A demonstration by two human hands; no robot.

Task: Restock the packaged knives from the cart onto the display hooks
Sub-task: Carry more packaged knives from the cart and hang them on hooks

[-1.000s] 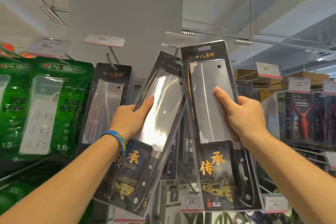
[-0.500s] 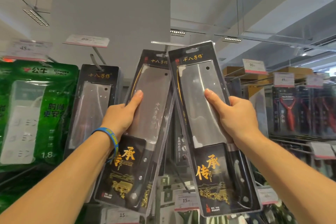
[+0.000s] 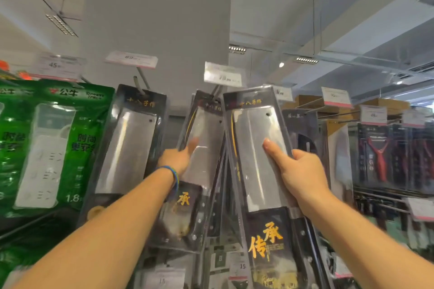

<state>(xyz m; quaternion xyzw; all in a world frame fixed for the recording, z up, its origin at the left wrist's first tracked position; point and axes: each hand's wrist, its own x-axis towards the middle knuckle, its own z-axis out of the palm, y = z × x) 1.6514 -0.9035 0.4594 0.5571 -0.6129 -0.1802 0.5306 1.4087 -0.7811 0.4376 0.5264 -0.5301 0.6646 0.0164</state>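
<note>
Fingers (image 3: 273, 150) of left hand (image 3: 176, 160) and right hand (image 3: 303, 172) tight around cleaver packs (image 3: 254, 129), gold 传承 labels.

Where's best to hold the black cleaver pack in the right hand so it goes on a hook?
Pinch the flat black blister-packed cleaver at mid-height, across the blade window, from its right long edge, as the right hand does: thumb in front, fingers behind. It is thin, stiff-looking and near-upright, so this likely leaves the top header free for hanging.
</note>
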